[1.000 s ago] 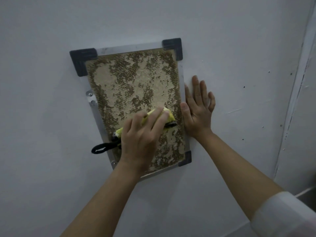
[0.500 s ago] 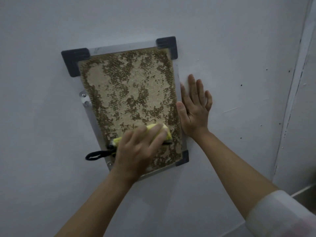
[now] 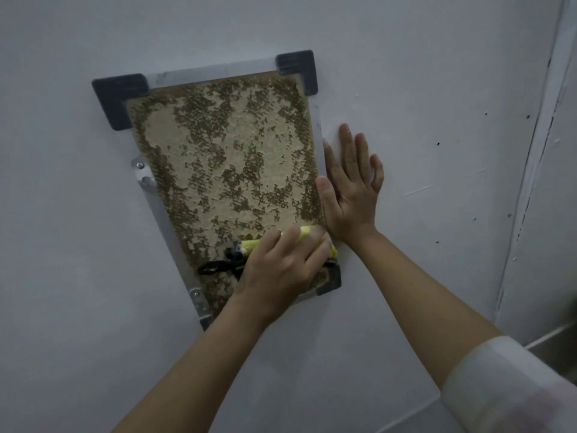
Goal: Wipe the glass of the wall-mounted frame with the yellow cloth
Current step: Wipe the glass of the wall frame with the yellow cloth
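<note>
A wall-mounted frame [image 3: 218, 70] with dark corner caps and a metal rim holds a mottled brown and beige picture under glass [image 3: 224, 160]. My left hand [image 3: 281, 270] presses the yellow cloth [image 3: 304, 234] flat against the glass near the frame's lower right corner. Only the cloth's upper edge and its black hanging loop [image 3: 218, 265] show beside my fingers. My right hand [image 3: 351, 189] lies flat and spread on the wall, its thumb touching the frame's right edge.
The frame hangs on a plain white wall [image 3: 437, 89] with small dark specks. A vertical white trim strip [image 3: 540, 151] runs down the right side. Small metal brackets [image 3: 142, 173] fix the frame's left edge.
My left hand has slid the cloth down and to the right, from mid-glass to the lower right corner. My right hand has stayed flat beside the frame.
</note>
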The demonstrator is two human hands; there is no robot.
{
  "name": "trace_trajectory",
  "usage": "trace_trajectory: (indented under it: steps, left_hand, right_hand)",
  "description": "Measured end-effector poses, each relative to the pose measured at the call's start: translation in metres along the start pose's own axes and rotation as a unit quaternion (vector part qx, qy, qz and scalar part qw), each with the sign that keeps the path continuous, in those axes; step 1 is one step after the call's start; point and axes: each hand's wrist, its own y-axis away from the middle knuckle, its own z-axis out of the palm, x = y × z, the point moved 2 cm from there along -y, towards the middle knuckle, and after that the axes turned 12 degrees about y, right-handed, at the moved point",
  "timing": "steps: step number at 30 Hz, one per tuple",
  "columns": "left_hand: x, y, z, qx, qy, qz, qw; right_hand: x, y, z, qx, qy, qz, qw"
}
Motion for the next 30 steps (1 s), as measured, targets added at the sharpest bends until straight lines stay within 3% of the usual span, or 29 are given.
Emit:
trace_trajectory:
  steps: [4,11,14,19,26,30]
  left_hand:
    - [0.000,0.008,-0.005,-0.013,-0.001,0.007,1.000]
    - [-0.014,-0.004,-0.011,0.060,-0.010,-0.096,0.993]
    - [-0.011,-0.006,-0.007,0.047,-0.013,-0.079,0.996]
    - [-0.005,0.004,-0.004,-0.019,0.012,0.027,0.999]
    - [-0.021,-0.005,-0.011,0.061,0.016,-0.081,0.995]
    - [-0.016,-0.014,-0.004,0.047,0.006,-0.063,0.997]
  right_hand:
    - [0.001,0.000,-0.002,-0.005,-0.003,-0.003,1.000]
    - [0.002,-0.001,-0.002,-0.005,0.003,0.001,1.000]
    - [0.001,-0.001,0.001,-0.004,0.005,-0.001,1.000]
    - [0.001,0.000,-0.001,-0.007,-0.006,-0.001,1.000]
    - [-0.001,0.000,-0.003,-0.009,-0.004,0.000,1.000]
    - [0.000,0.000,-0.002,-0.014,0.009,-0.007,1.000]
